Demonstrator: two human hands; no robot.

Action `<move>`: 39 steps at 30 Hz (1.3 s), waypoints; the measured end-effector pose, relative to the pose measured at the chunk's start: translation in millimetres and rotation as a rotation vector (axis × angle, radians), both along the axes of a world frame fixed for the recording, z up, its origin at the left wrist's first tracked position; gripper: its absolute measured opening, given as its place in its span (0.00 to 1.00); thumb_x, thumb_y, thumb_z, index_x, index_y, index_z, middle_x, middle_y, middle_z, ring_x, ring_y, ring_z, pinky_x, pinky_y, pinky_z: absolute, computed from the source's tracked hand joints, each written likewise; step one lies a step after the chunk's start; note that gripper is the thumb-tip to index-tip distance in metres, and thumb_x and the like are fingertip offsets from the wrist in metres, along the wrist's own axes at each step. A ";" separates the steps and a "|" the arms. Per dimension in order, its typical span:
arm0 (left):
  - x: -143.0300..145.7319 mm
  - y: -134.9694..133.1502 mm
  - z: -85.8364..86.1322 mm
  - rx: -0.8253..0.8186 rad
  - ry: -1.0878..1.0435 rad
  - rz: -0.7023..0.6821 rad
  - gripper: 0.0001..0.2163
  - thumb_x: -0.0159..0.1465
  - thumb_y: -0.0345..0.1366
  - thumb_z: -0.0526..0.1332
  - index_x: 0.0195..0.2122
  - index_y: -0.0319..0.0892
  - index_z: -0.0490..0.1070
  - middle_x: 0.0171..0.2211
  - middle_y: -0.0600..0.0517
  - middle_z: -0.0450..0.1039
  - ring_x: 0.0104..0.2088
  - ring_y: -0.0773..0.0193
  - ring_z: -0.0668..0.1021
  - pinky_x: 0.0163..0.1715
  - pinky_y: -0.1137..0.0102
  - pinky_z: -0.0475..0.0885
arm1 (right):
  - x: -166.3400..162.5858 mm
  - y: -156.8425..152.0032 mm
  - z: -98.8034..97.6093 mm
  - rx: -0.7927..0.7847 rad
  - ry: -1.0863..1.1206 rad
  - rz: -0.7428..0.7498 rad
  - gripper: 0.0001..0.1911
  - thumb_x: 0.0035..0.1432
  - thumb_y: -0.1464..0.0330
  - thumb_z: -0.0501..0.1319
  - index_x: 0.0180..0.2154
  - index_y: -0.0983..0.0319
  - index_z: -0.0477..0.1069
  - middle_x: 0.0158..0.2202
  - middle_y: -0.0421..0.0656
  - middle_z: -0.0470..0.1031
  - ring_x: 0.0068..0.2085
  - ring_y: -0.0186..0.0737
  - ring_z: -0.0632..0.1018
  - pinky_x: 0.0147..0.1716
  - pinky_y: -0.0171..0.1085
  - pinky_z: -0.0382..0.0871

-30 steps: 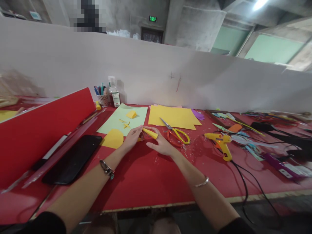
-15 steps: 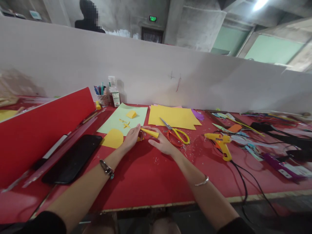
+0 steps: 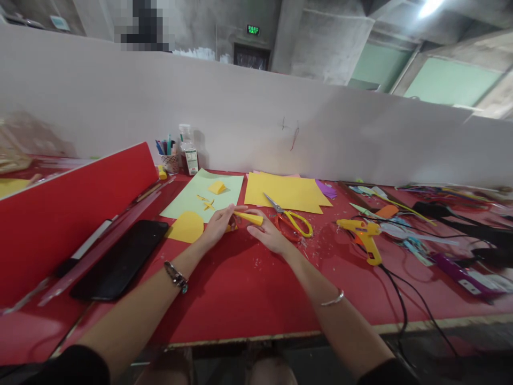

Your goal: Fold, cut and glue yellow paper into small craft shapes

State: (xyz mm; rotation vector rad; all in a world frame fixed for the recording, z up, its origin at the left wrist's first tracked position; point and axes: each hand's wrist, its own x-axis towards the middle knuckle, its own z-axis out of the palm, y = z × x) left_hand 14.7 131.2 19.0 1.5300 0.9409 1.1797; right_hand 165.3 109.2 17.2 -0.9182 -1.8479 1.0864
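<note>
A small yellow paper cone (image 3: 249,218) is held between my two hands, its narrow end to the left and its wider end to the right. My left hand (image 3: 217,226) pinches it at the narrow end. My right hand (image 3: 269,234) is closed loosely about the wider end, fingers behind and thumb below. Another bit of yellow paper (image 3: 231,228) shows just under my left fingers, partly hidden. By my left wrist lies a rounded yellow paper piece (image 3: 185,226). Scissors (image 3: 294,222) with red and yellow handles rest right of my right hand, blades on the yellow sheets (image 3: 284,190).
A pale green sheet (image 3: 180,200) bears a folded yellow paper (image 3: 217,186) and thin scraps. A phone (image 3: 120,260) and red board (image 3: 76,214) are at left. A yellow glue gun (image 3: 365,235) with a trailing cord lies right. Pen cup (image 3: 170,163) and bottle (image 3: 189,152) stand behind.
The view has shifted very slightly. Both hands keep their hold on the paper cone, with hardly any movement of the fingers.
</note>
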 end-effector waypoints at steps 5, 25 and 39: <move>0.6 0.7 -2.6 -0.016 -0.001 -0.078 0.22 0.53 0.51 0.50 0.31 0.36 0.73 0.17 0.55 0.64 0.16 0.74 0.63 0.17 0.76 0.60 | -0.1 -1.2 2.2 0.014 0.027 0.072 0.20 0.51 0.63 0.54 0.47 0.57 0.57 0.49 0.44 0.57 0.47 0.37 0.65 0.48 0.40 0.59; -1.8 3.2 -0.1 -0.032 -0.017 0.112 0.17 0.44 0.47 0.59 0.27 0.37 0.73 0.19 0.54 0.68 0.19 0.72 0.65 0.21 0.75 0.64 | 3.8 9.4 -1.3 0.201 -0.138 -0.202 0.11 0.48 0.73 0.50 0.36 0.60 0.65 0.42 0.44 0.60 0.38 0.34 0.68 0.40 0.37 0.64; -38.3 8.0 12.8 0.082 0.541 0.235 0.14 0.49 0.42 0.51 0.29 0.40 0.70 0.20 0.54 0.71 0.19 0.68 0.70 0.20 0.75 0.62 | 13.4 16.2 -3.3 0.319 -0.188 -0.406 0.11 0.46 0.77 0.49 0.26 0.60 0.67 0.31 0.42 0.62 0.34 0.34 0.68 0.34 0.35 0.65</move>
